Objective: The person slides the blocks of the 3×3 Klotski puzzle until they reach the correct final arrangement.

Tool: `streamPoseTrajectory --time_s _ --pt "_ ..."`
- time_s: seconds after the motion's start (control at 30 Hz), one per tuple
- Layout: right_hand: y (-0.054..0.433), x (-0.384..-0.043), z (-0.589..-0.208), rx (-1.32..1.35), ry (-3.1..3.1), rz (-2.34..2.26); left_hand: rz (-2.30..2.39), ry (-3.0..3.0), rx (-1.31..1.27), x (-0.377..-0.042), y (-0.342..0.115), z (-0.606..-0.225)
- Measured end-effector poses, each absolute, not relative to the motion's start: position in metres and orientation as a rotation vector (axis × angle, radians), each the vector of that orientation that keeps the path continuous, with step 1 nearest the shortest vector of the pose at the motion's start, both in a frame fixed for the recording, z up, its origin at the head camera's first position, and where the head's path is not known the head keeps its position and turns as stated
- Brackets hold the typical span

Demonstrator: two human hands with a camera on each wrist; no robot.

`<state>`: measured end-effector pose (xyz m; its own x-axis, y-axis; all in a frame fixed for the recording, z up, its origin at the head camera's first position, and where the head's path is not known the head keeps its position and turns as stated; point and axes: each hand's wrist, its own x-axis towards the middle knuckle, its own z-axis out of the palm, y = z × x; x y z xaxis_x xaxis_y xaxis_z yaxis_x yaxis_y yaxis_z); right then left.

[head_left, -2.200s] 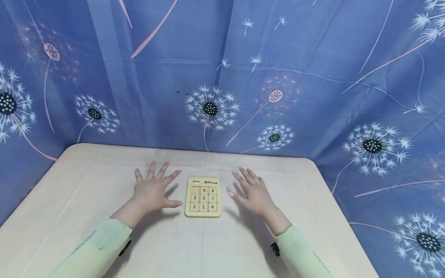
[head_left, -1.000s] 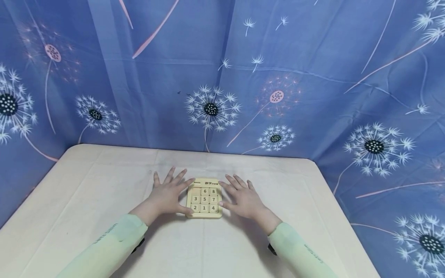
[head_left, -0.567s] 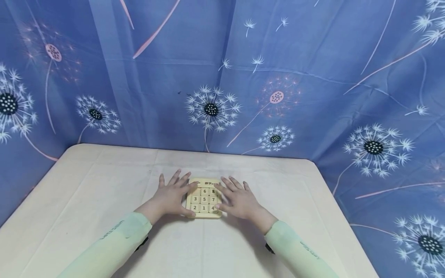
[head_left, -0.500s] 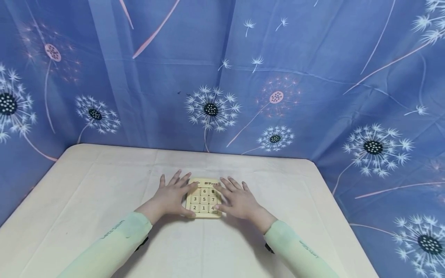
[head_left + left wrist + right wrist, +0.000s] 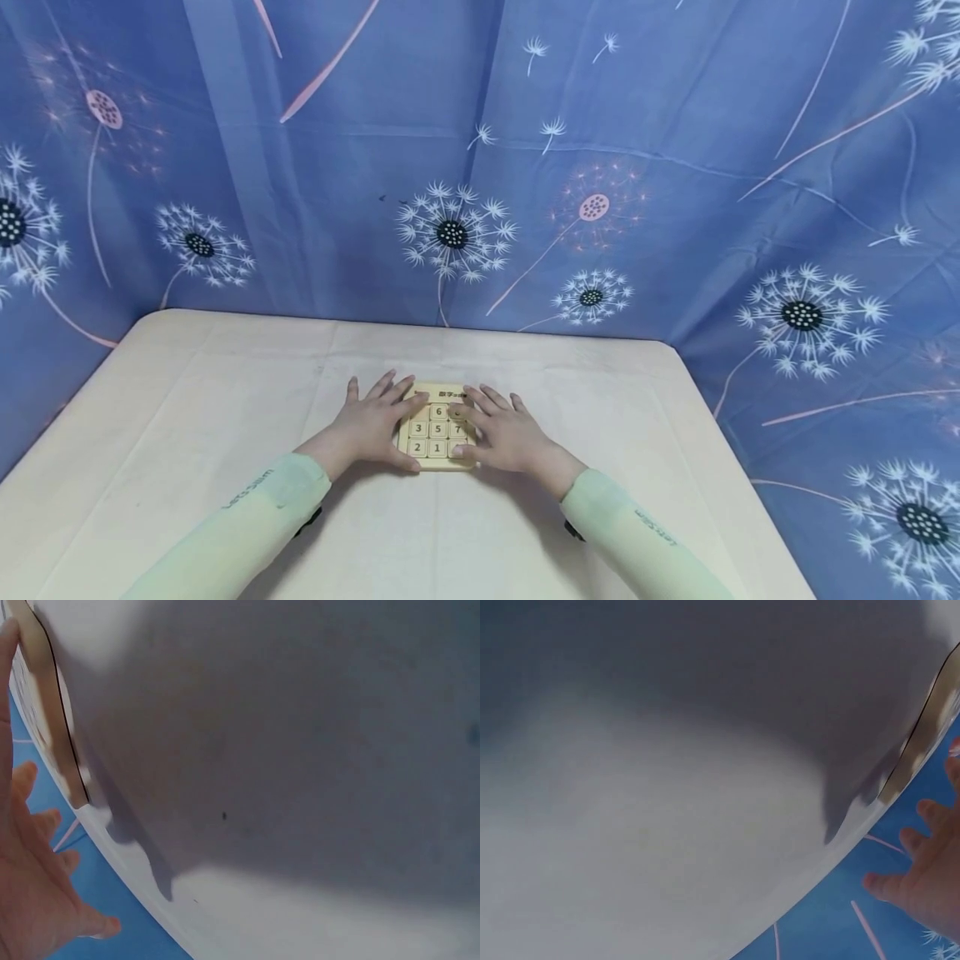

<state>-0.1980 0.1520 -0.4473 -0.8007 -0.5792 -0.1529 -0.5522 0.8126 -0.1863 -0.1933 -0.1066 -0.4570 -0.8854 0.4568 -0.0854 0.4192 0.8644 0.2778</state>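
Note:
A pale yellow number sliding puzzle [image 5: 438, 430] lies flat on the table, its numbered tiles facing up. Tiles 6, 3, 5, 2 and 1 show clearly in the head view. My left hand [image 5: 367, 429] is at its left side, fingers spread, with the thumb by the lower left corner and the index finger over the upper left. On the other side, my right hand [image 5: 512, 435] reaches over the right column; its index finger covers most of the 8 and its thumb hides the 4. Both wrist views show just the puzzle's side edge [image 5: 56, 712] near the fingers.
A cream-coloured cloth covers the table [image 5: 225, 392]. Blue curtains [image 5: 337, 208] with dandelion prints hang behind it and at both sides. Hand shadows fall on the cloth.
Both hands have come inward from either side to the puzzle. Most recently the right hand has slid further left over the 8 and 4, while the left has barely moved.

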Motion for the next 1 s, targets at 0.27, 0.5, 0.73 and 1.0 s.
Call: streamPoseTrajectory --time_s 0.27,0.5,0.73,1.0 --pt "0.1487 -0.2008 -0.4491 -0.918 2.789 -0.154 0.388 2.864 0.668 -0.1953 -0.1081 -0.4564" --pt "0.1461 -0.2005 -0.4466 -0.922 2.763 -0.131 0.376 2.867 0.677 -0.1973 -0.1084 -0.4593" --pt "0.1447 -0.2016 -0.4448 -0.917 2.751 -0.129 0.395 2.851 0.664 -0.1999 -0.1091 -0.4598" --pt "0.1438 -0.2011 -0.4466 -0.933 2.740 -0.125 0.408 2.833 0.641 -0.1994 -0.1087 -0.4620"
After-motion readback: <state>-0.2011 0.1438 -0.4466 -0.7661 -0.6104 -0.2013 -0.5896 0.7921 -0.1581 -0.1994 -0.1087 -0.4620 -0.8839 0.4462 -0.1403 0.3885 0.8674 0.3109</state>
